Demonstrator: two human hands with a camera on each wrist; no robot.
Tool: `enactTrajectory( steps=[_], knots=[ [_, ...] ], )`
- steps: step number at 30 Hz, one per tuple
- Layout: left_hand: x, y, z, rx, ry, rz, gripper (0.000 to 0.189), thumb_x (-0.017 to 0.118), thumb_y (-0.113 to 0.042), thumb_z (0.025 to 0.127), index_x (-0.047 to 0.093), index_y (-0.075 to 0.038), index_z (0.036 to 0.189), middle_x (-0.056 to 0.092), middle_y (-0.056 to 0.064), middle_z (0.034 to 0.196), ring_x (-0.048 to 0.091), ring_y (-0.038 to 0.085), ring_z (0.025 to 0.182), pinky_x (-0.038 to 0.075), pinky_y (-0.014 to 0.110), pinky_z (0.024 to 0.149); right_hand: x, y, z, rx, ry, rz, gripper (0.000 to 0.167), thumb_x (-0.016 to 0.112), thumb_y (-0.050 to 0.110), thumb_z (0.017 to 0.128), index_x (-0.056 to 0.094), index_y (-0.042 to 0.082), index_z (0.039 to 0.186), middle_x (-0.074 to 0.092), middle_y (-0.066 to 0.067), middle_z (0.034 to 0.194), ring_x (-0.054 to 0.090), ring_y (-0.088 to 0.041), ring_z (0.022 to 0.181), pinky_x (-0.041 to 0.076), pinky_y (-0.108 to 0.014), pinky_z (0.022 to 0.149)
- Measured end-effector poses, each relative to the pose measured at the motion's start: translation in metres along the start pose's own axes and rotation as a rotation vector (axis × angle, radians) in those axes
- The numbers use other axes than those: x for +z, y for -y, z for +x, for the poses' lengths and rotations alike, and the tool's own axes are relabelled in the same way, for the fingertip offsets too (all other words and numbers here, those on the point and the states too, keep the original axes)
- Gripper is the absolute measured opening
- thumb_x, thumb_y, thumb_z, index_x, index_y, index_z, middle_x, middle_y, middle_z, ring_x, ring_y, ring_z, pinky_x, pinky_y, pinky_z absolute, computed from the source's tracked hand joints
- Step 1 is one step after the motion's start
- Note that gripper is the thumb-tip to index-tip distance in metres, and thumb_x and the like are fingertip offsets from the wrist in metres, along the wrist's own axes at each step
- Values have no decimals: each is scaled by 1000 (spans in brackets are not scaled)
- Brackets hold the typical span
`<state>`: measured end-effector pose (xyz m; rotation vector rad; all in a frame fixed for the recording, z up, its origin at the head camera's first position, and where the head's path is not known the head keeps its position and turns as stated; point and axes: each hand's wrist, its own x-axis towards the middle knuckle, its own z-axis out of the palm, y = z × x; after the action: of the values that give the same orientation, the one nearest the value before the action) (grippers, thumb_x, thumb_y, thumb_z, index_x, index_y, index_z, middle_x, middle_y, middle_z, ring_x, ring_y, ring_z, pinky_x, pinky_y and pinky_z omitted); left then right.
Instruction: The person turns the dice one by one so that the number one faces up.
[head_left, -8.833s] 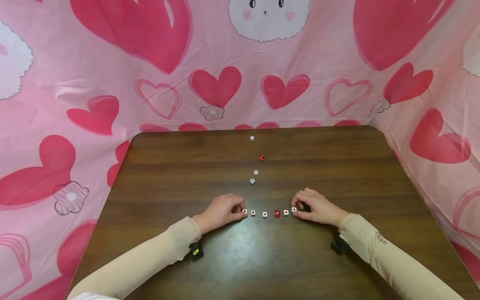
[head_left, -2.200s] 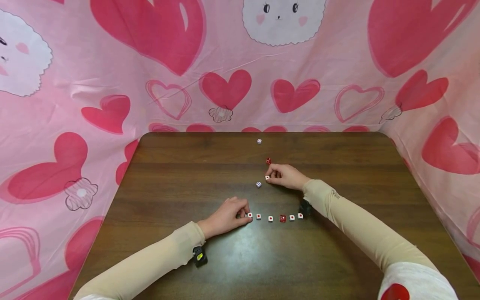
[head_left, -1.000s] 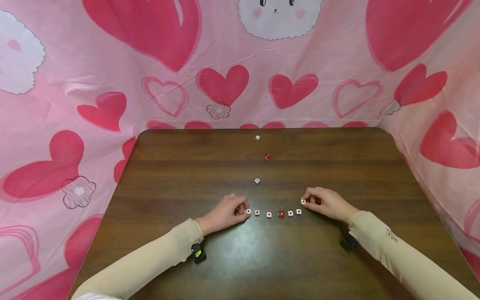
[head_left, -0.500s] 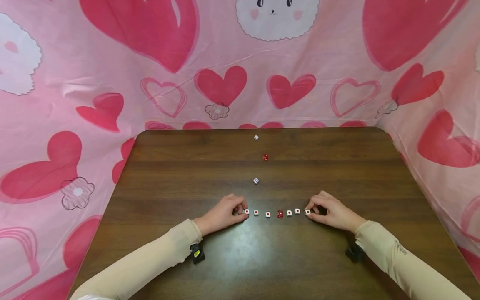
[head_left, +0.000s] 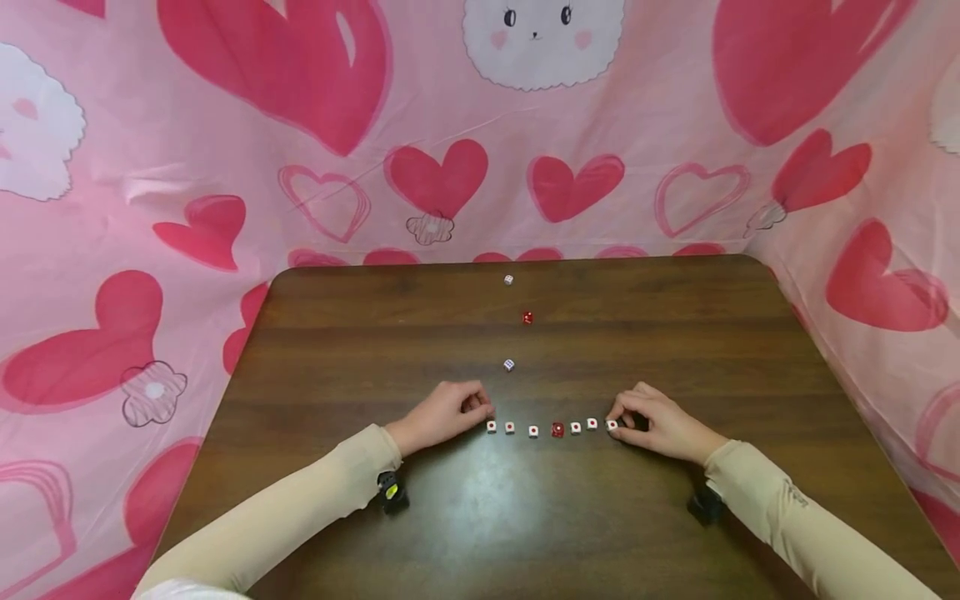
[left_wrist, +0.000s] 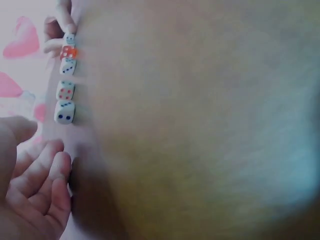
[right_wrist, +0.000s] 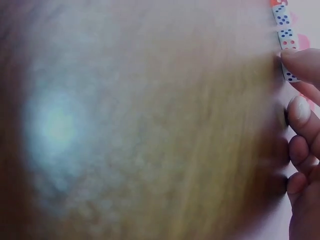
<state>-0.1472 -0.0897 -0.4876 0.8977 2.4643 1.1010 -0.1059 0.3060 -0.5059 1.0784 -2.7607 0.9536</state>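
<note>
A row of small dice runs across the table's middle, red single pips up on the white ones. My right hand [head_left: 666, 423] pinches the white die [head_left: 611, 425] at the right end between thumb and finger. At the left end lies another white die [head_left: 491, 427]; my left hand [head_left: 441, 418] is just behind and left of it. In the left wrist view, the left thumb and fingers [left_wrist: 42, 172] are apart, with nothing between them. A red die [head_left: 557, 430] sits among the white dice in the row.
Farther back on the brown table [head_left: 337, 333] lie a white die [head_left: 509, 365], a red die [head_left: 528, 317] and another white die [head_left: 508, 280]. Pink heart-patterned cloth [head_left: 330, 108] hangs behind and beside the table.
My right hand took a white die from the farther group and set it down at the row's right end, still pinching it. My left hand has let go of the left-end die.
</note>
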Motion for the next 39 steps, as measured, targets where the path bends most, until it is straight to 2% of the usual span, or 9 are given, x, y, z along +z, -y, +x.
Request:
enactTrajectory(
  steps=[6,9,14,18,21,24,29,33,39],
  knots=[
    [-4,9,26,-74,-70,33,7,72,-19,99,68,-13,101,69,-4,85,61,6,76,52,27,74,0,1,0,-1,16,-2,33,87,12,84,60,30,91,48,16,79,40,-3,81,36,-21,71],
    [-6,12,41,-102,-99,57,18,74,-23,98,66,-10,109,68,-1,90,61,10,79,52,30,77,1,-1,0,-11,12,-2,33,87,12,84,60,29,91,48,16,79,40,-3,81,36,-21,71],
    [-6,6,58,-190,-87,163,39,71,-40,99,62,-11,123,62,0,93,58,14,81,50,35,74,3,-3,-1,-18,12,6,33,86,12,85,60,31,91,48,17,79,40,-3,81,36,-21,70],
    [-1,3,62,-225,-80,260,34,69,-42,100,62,-14,118,60,-1,91,57,15,78,46,35,65,5,-3,-1,-22,16,-1,33,86,13,85,60,32,92,48,17,79,40,-3,81,36,-21,70],
    [1,3,63,-217,-92,283,25,70,-36,100,62,-15,111,59,-1,90,55,15,75,43,34,61,4,-3,0,-35,9,-6,32,87,13,85,60,31,91,48,16,78,40,-4,80,35,-20,70],
    [3,3,65,-216,-101,293,25,72,-37,98,62,-17,110,58,-2,89,55,15,73,42,34,60,3,-3,0,-46,-7,-7,33,87,12,83,61,29,91,48,15,78,40,-4,80,34,-20,69],
    [3,1,70,-203,-115,259,27,71,-43,98,64,-19,110,60,-6,86,56,12,73,44,33,61,5,-3,-1,-36,-20,-4,33,88,12,83,61,29,91,48,15,77,38,-4,79,34,-19,69],
    [3,1,72,-198,-131,239,19,71,-38,100,67,-19,102,62,-8,82,57,11,71,44,32,60,7,-3,-1,-18,-8,1,32,87,13,84,61,29,92,48,15,78,38,-3,80,34,-20,70],
    [0,3,74,-184,-108,215,16,72,-34,99,66,-19,103,64,-8,82,57,10,70,43,31,61,6,-1,-1,-11,-34,8,32,87,11,83,61,28,92,48,13,78,39,-4,80,34,-20,71]
  ],
)
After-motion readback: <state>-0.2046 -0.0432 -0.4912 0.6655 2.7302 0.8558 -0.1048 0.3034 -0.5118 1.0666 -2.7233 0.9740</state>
